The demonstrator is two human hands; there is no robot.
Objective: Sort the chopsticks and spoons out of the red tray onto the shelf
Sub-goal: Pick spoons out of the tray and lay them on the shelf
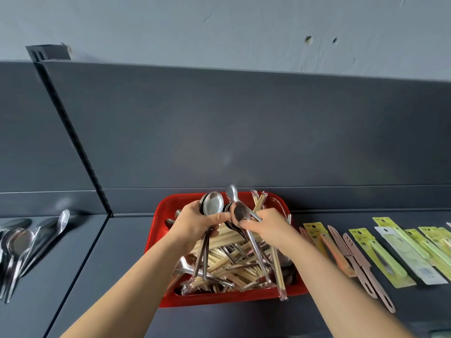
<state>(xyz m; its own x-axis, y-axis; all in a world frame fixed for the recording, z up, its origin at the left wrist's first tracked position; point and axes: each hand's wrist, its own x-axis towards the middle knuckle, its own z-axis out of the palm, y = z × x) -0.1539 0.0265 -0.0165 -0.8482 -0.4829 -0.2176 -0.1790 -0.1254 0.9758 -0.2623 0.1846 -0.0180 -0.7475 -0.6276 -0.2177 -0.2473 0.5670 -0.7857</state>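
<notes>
Spoons (213, 206): bunched tight in left hand (195, 224), another pinched in right hand (268, 225), just over red tray (219, 301). Best to nest bowls, shake off stray chopsticks (231, 263), then onto shelf (122, 264).

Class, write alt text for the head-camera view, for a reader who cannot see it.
Left hand and right hand each hold metal spoons above a red tray piled with wrapped chopsticks on a dark shelf. Other spoons lie left; packaged utensils lie right.

Red tray (169, 204) sits on the dark shelf (122, 264) — heaped with wrapped chopsticks (234, 262) and steel spoons (213, 206).
</notes>
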